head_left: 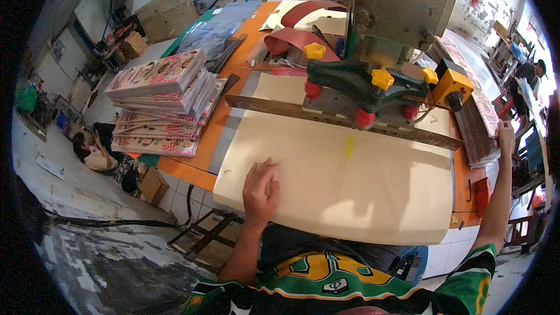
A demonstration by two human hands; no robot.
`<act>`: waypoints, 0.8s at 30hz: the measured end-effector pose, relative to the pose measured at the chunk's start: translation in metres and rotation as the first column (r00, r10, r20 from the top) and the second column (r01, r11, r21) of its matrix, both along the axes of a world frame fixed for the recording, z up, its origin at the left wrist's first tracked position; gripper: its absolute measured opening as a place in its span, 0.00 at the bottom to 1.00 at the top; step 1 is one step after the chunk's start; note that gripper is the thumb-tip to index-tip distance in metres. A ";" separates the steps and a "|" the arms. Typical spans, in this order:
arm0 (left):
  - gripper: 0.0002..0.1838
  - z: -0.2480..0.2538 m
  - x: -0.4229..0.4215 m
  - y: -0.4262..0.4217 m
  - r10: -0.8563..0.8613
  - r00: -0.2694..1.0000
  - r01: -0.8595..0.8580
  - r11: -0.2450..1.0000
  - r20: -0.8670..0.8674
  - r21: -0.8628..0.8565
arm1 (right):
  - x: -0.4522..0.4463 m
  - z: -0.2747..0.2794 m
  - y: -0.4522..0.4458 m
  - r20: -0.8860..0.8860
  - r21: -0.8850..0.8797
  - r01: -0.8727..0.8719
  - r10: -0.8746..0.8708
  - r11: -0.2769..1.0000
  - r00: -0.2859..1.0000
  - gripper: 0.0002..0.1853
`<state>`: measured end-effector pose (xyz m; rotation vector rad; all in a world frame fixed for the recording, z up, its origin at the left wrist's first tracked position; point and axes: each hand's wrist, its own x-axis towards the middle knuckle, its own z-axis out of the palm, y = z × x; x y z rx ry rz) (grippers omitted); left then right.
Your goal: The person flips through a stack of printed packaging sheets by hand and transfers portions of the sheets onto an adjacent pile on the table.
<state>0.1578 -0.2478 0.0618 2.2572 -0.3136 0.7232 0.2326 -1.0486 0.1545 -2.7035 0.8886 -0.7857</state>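
Observation:
My left hand (261, 192) rests over the front left part of a cream sheet (303, 198), its fingers loosely bent and the thumb apart, holding nothing. Far to the right, my right hand (506, 137) is at the outer edge of a long stack of printed flat pieces (475, 119). Its fingers are small in view, and whether they grip a piece cannot be made out. Between the hands stands a heavy press machine (402, 17) with a dark green bracket (344, 76), yellow knobs and red feet. A long metal bar (268, 107) crosses the sheet below it.
A tall pile of printed flat pieces (154, 105) stands on the left, beside clear plastic sheets (213, 29). A reddish strip (291, 41) curls behind the bar. A red holder (482, 197) sits at the table's right edge. Other people are at the left and right.

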 end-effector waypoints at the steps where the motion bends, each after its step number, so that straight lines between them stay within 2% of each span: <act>1: 0.11 0.000 0.000 0.000 -0.002 1.000 0.002 1.000 -0.004 -0.002 | 0.000 0.000 0.000 -0.017 -0.003 0.007 -0.007 1.000 1.000 0.24; 4: 0.11 0.002 0.000 -0.001 0.006 1.000 -0.006 1.000 -0.016 -0.002 | 0.002 0.000 0.004 -0.036 -0.065 0.032 -0.034 0.997 0.999 0.25; 8: 0.12 -0.001 0.001 -0.001 0.002 1.000 -0.002 1.000 -0.017 0.011 | 0.002 0.004 0.015 -0.098 -0.033 0.063 -0.066 0.997 0.993 0.25; 13: 0.12 -0.001 0.002 -0.001 -0.001 1.000 0.002 0.999 -0.030 0.051 | 0.005 0.001 0.014 -0.138 -0.088 0.120 -0.132 0.989 0.982 0.26; 24: 0.13 -0.001 0.002 -0.002 -0.004 0.999 0.007 0.998 -0.055 0.065 | 0.005 0.002 0.022 -0.147 -0.117 0.139 -0.156 0.983 0.977 0.26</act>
